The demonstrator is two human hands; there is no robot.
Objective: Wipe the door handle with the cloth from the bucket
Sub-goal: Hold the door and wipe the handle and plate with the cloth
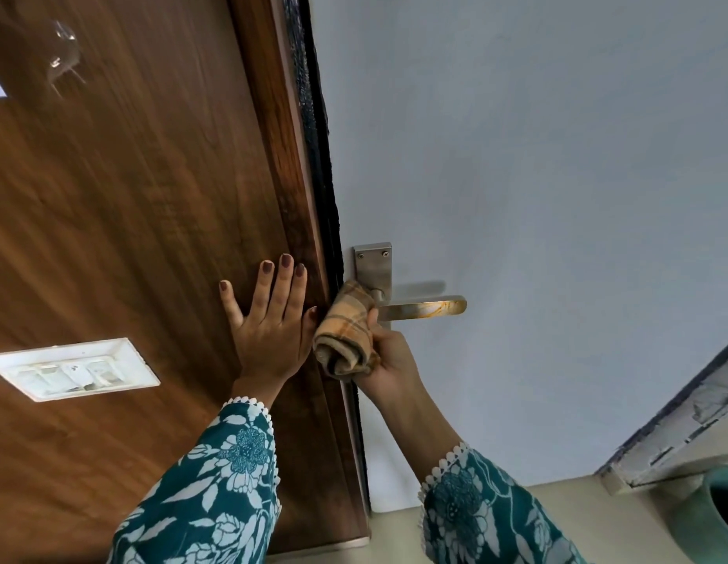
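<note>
A metal lever door handle [425, 308] with a rectangular backplate [373, 265] sits on the pale blue door [537, 197]. My right hand [389, 356] grips a rolled tan checked cloth [346, 333] and presses its upper end against the base of the handle, just left of the lever. My left hand [268, 319] lies flat with fingers spread on the brown wooden panel [130, 197], beside the door's edge and touching the cloth with the thumb. A green bucket [708, 519] shows partly at the bottom right on the floor.
A white switch plate [75, 368] is set in the wooden panel to the left. A dark strip [319, 156] runs between panel and door. A chipped white ledge [688, 437] stands at the lower right above the beige floor [578, 523].
</note>
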